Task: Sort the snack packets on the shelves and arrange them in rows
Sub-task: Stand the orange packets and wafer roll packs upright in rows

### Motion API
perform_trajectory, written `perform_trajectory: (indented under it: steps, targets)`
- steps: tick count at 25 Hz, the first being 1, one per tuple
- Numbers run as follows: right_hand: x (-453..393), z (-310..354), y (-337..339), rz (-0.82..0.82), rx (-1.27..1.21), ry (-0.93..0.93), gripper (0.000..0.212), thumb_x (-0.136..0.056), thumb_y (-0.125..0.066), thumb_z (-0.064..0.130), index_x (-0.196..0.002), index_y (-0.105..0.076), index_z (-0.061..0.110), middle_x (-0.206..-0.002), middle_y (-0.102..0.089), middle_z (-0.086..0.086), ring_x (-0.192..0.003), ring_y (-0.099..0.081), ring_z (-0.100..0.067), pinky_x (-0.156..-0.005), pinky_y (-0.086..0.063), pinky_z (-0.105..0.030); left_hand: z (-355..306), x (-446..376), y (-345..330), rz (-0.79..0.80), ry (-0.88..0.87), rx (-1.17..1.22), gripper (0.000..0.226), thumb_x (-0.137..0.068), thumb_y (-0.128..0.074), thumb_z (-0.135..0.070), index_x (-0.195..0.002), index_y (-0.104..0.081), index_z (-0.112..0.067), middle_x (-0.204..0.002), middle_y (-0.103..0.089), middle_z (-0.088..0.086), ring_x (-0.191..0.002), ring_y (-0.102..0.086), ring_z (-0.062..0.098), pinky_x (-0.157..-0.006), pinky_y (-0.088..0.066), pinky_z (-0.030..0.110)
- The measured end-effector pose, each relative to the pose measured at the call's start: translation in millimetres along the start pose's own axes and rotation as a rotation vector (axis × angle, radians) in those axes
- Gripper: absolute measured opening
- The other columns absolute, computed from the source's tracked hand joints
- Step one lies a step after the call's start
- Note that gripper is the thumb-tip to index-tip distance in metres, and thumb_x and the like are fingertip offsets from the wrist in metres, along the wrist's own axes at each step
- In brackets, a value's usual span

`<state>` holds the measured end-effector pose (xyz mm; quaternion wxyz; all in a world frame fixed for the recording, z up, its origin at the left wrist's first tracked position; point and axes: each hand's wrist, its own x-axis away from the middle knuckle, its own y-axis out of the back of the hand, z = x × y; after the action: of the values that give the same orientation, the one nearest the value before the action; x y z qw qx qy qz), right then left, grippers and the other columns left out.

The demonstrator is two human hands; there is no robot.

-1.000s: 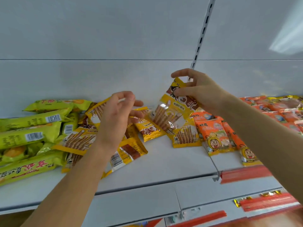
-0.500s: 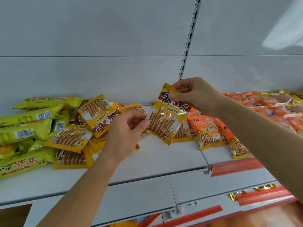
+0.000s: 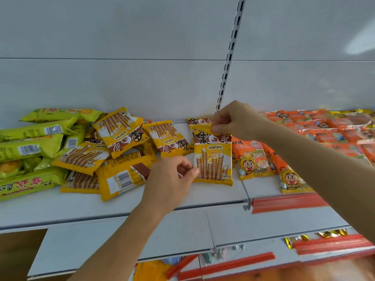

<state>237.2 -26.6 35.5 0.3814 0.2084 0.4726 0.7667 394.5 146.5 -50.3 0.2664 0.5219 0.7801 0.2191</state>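
A yellow wafer-roll packet lies upright-facing on the white shelf, right of centre. My right hand pinches its top edge. My left hand pinches its lower left edge with thumb and fingers. Behind it lies another such packet, partly hidden. Several more yellow wafer-roll packets lie jumbled to the left, some face down. Green packets are heaped at the far left. Orange bee-printed packets lie to the right.
A slotted upright rail runs up the white back panel. Red price strips edge the right shelf and the lower shelves. Small wrapped sweets sit on a lower shelf at the right.
My right hand has brought the held packet down from mid-air onto the shelf and straightened it. My left hand has moved right from the jumbled pile to the packet's lower left edge.
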Motion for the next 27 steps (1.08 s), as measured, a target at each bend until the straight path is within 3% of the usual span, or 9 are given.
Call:
perform_trajectory:
  steps: [4, 8, 12, 17, 19, 21, 23, 25, 27]
  targets:
    - [0.0, -10.6, -10.7, 0.032, 0.063, 0.031, 0.004, -0.088, -0.077, 0.028, -0.089, -0.077, 0.024, -0.080, -0.070, 0.010, -0.075, -0.062, -0.001, -0.060, -0.041, -0.016, -2.8, 6.6, -13.3, 0.006, -0.094, -0.162, 0.021, -0.092, -0.067, -0.041, -0.076, -0.070, -0.028, -0.067, -0.062, -0.013, -0.068, -0.058, 0.005, -0.056, -0.043, 0.024]
    - [-2.2, -18.8, -16.5, 0.049, 0.053, 0.054, 0.006, -0.085, -0.080, 0.028, -0.089, -0.078, 0.025, -0.082, -0.072, 0.010, -0.077, -0.064, -0.002, -0.061, -0.041, -0.015, -4.9, 9.7, -17.6, 0.035, -0.116, -0.221, 0.024, -0.092, -0.064, -0.046, -0.074, -0.065, -0.030, -0.069, -0.059, -0.014, -0.067, -0.055, 0.004, -0.056, -0.039, 0.023]
    - [-2.5, -20.5, -19.2, 0.049, 0.024, 0.068, 0.007, -0.083, -0.081, 0.028, -0.086, -0.077, 0.024, -0.078, -0.071, 0.011, -0.073, -0.064, -0.003, -0.063, -0.042, -0.017, -10.5, 11.6, -16.1, 0.067, -0.122, -0.280, 0.028, -0.093, -0.060, -0.051, -0.075, -0.063, -0.029, -0.071, -0.059, -0.013, -0.069, -0.056, 0.004, -0.059, -0.046, 0.026]
    - [-11.4, -0.1, -17.5, -0.102, -0.005, 0.096, 0.010, -0.090, -0.071, 0.033, -0.090, -0.074, 0.023, -0.077, -0.066, 0.010, -0.070, -0.058, -0.003, -0.064, -0.044, -0.023, -10.0, -1.4, 16.1, -0.053, -0.210, -0.272, 0.022, -0.095, -0.059, -0.042, -0.081, -0.067, -0.027, -0.074, -0.060, -0.014, -0.071, -0.057, 0.005, -0.062, -0.051, 0.031]
    - [-17.7, 23.4, -27.4, -0.080, 0.005, 0.126, 0.021, -0.091, -0.067, 0.044, -0.099, -0.068, 0.025, -0.085, -0.067, 0.011, -0.077, -0.059, -0.002, -0.068, -0.046, -0.026, -0.7, -16.1, 39.0, -0.188, -0.279, -0.300, 0.016, -0.093, -0.057, -0.034, -0.086, -0.068, -0.024, -0.080, -0.061, -0.012, -0.078, -0.057, 0.011, -0.068, -0.051, 0.036]
    - [-21.5, 50.2, -50.4, -0.008, 0.129, 0.199, 0.046, -0.082, -0.064, 0.066, -0.110, -0.060, 0.030, -0.098, -0.067, 0.010, -0.093, -0.058, -0.010, -0.077, -0.049, -0.034, 14.2, -31.0, 61.2, -0.285, -0.317, -0.382, 0.017, -0.090, -0.056, -0.030, -0.095, -0.068, -0.021, -0.091, -0.063, -0.006, -0.089, -0.057, 0.018, -0.076, -0.050, 0.040]
    - [-23.4, 74.5, -75.7, 0.061, 0.317, 0.220, 0.065, -0.073, -0.062, 0.076, -0.119, -0.052, 0.031, -0.111, -0.063, 0.005, -0.108, -0.053, -0.021, -0.089, -0.046, -0.043, 32.7, -42.6, 80.4, -0.282, -0.296, -0.442, 0.019, -0.090, -0.056, -0.025, -0.106, -0.066, -0.020, -0.103, -0.064, -0.004, -0.099, -0.057, 0.021, -0.081, -0.050, 0.041]
    - [-27.8, 86.3, -89.9, 0.109, 0.370, 0.190, 0.065, -0.073, -0.067, 0.068, -0.121, -0.050, 0.028, -0.115, -0.058, -0.001, -0.112, -0.052, -0.028, -0.091, -0.042, -0.045, 48.5, -49.3, 92.5, -0.218, -0.225, -0.494, 0.022, -0.090, -0.059, -0.022, -0.111, -0.065, -0.022, -0.107, -0.065, -0.004, -0.103, -0.059, 0.023, -0.081, -0.051, 0.042]
    - [-33.8, 88.9, -89.0, 0.132, 0.285, 0.151, 0.052, -0.076, -0.068, 0.051, -0.118, -0.051, 0.025, -0.111, -0.058, -0.001, -0.107, -0.058, -0.030, -0.086, -0.046, -0.040, 57.9, -51.6, 98.1, -0.201, -0.176, -0.509, 0.021, -0.089, -0.062, -0.022, -0.110, -0.065, -0.023, -0.103, -0.067, -0.003, -0.100, -0.060, 0.026, -0.079, -0.053, 0.044]
